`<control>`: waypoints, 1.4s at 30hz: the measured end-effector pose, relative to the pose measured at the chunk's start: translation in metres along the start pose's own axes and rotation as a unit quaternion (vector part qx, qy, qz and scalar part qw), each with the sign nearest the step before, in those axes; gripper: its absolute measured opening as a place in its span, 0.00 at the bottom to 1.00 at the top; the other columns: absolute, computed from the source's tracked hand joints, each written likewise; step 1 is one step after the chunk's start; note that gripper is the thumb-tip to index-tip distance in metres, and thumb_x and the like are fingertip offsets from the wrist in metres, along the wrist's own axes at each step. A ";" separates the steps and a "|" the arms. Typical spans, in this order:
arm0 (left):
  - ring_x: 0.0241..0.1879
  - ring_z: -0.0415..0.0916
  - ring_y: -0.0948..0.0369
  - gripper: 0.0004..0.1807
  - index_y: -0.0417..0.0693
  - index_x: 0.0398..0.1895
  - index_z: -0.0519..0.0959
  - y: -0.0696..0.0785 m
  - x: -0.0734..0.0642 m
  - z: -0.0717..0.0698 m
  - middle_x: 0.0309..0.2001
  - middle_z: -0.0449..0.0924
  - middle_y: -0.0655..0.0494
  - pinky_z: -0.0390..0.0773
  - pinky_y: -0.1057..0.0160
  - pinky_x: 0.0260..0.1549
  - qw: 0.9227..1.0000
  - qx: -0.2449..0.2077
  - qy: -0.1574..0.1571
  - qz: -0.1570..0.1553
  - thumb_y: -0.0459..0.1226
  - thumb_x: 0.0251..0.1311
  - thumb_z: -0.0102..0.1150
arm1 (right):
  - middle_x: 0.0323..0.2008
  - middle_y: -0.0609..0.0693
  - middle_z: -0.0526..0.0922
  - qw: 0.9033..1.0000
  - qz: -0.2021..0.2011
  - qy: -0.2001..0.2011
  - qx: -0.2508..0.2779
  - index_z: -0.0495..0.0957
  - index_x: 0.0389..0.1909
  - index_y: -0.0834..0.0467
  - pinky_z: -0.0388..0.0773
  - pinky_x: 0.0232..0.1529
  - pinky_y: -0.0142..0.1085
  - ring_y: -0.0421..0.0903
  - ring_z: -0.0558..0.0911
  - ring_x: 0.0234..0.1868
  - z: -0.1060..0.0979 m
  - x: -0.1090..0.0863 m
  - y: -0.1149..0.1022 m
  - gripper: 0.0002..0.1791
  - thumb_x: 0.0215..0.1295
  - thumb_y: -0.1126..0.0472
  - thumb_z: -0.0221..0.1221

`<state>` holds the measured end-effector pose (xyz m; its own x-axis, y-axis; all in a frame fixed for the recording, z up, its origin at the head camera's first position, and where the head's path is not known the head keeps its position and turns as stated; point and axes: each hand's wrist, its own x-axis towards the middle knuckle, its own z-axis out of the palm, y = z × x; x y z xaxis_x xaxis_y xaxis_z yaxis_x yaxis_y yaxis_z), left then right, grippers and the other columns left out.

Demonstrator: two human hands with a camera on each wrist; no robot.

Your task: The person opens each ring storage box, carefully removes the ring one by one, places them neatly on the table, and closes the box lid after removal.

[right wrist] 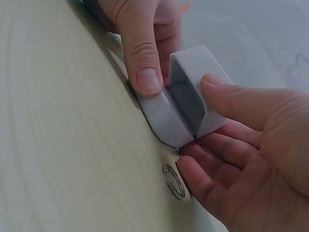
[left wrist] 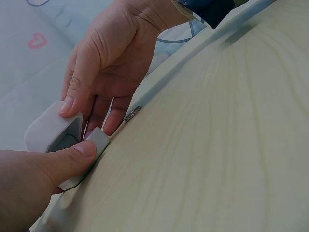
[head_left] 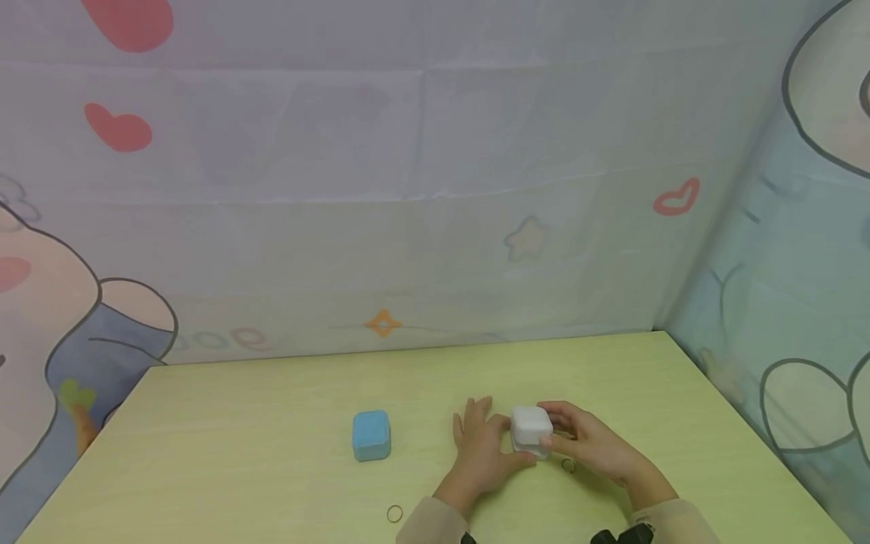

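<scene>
A small white ring box sits on the table between both hands, its hinged lid partly raised. My left hand grips the base, thumb pressed on its rim. With thumb and fingers, my right hand holds the lid, which is tilted up from the base. The right wrist view shows the lid's grey lining; the inside of the base is mostly hidden. Close beside the right fingers, an open-ended metal ring lies on the table.
A closed blue box of similar shape stands left of the hands. Nearer the front lies a second thin ring. The pale wood-grain table meets a printed cloth backdrop at the back, and another cloth side hangs along the right.
</scene>
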<state>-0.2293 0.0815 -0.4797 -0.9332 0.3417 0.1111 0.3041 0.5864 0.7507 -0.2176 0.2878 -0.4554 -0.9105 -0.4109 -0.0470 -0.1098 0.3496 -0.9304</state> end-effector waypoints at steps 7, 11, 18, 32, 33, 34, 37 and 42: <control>0.73 0.38 0.38 0.29 0.41 0.46 0.79 0.000 0.000 0.000 0.71 0.54 0.40 0.31 0.32 0.65 1.000 0.005 -0.001 -0.002 0.51 0.45 0.71 | 0.63 0.71 0.65 1.000 -0.004 -0.007 0.006 0.54 0.67 0.70 0.76 0.55 0.39 0.66 0.66 0.64 0.000 0.000 0.002 0.36 0.66 0.56 0.57; 0.73 0.38 0.38 0.29 0.41 0.46 0.79 0.001 0.000 -0.001 0.71 0.54 0.40 0.31 0.32 0.66 1.000 0.003 -0.001 -0.004 0.51 0.44 0.71 | 0.63 0.71 0.65 1.000 -0.005 -0.010 0.005 0.54 0.67 0.70 0.76 0.55 0.38 0.65 0.66 0.64 0.000 0.000 0.002 0.36 0.66 0.56 0.57; 0.73 0.37 0.38 0.29 0.41 0.46 0.79 0.001 0.000 -0.001 0.71 0.54 0.40 0.31 0.33 0.66 1.000 0.000 0.000 -0.003 0.50 0.44 0.71 | 0.63 0.70 0.66 1.000 -0.006 -0.010 0.002 0.54 0.66 0.69 0.76 0.53 0.35 0.65 0.66 0.64 -0.001 0.000 0.003 0.36 0.65 0.56 0.58; 0.73 0.36 0.39 0.30 0.41 0.47 0.78 0.000 0.000 0.000 0.71 0.53 0.41 0.30 0.33 0.66 1.000 -0.003 -0.001 -0.004 0.51 0.45 0.71 | 0.62 0.68 0.67 1.000 -0.010 -0.008 -0.015 0.56 0.65 0.68 0.74 0.54 0.36 0.64 0.67 0.64 -0.001 0.000 0.003 0.35 0.64 0.56 0.59; 0.73 0.36 0.39 0.30 0.41 0.47 0.78 0.000 0.000 0.000 0.71 0.53 0.41 0.30 0.33 0.66 1.000 -0.004 -0.001 -0.004 0.51 0.45 0.71 | 0.62 0.68 0.67 1.000 -0.010 -0.008 -0.017 0.56 0.65 0.68 0.75 0.53 0.35 0.64 0.67 0.64 -0.001 0.000 0.002 0.35 0.64 0.56 0.60; 0.73 0.36 0.39 0.30 0.41 0.47 0.78 0.000 0.000 -0.001 0.71 0.53 0.41 0.30 0.33 0.66 1.000 -0.004 -0.001 -0.005 0.51 0.45 0.71 | 0.62 0.68 0.68 1.000 -0.009 -0.008 -0.018 0.56 0.65 0.68 0.75 0.53 0.34 0.64 0.67 0.63 -0.001 0.000 0.002 0.35 0.64 0.56 0.60; 0.73 0.36 0.39 0.30 0.41 0.47 0.78 0.000 0.000 -0.001 0.71 0.53 0.41 0.30 0.33 0.66 1.000 -0.003 -0.001 -0.005 0.51 0.44 0.71 | 0.62 0.68 0.68 1.000 -0.009 -0.008 -0.019 0.56 0.65 0.68 0.75 0.51 0.32 0.63 0.67 0.63 -0.001 0.000 0.001 0.35 0.64 0.56 0.60; 0.73 0.37 0.39 0.31 0.40 0.47 0.78 -0.001 0.000 0.000 0.71 0.53 0.41 0.31 0.33 0.66 1.000 -0.001 0.000 -0.004 0.51 0.44 0.72 | 0.62 0.68 0.67 1.000 -0.009 -0.011 -0.018 0.56 0.65 0.67 0.75 0.50 0.31 0.63 0.67 0.63 -0.001 -0.001 0.001 0.35 0.64 0.57 0.60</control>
<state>-0.2295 0.0810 -0.4810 -0.9352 0.3382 0.1053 0.2972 0.5876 0.7526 -0.2174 0.2890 -0.4563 -0.8992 -0.4359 -0.0380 -0.1415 0.3720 -0.9174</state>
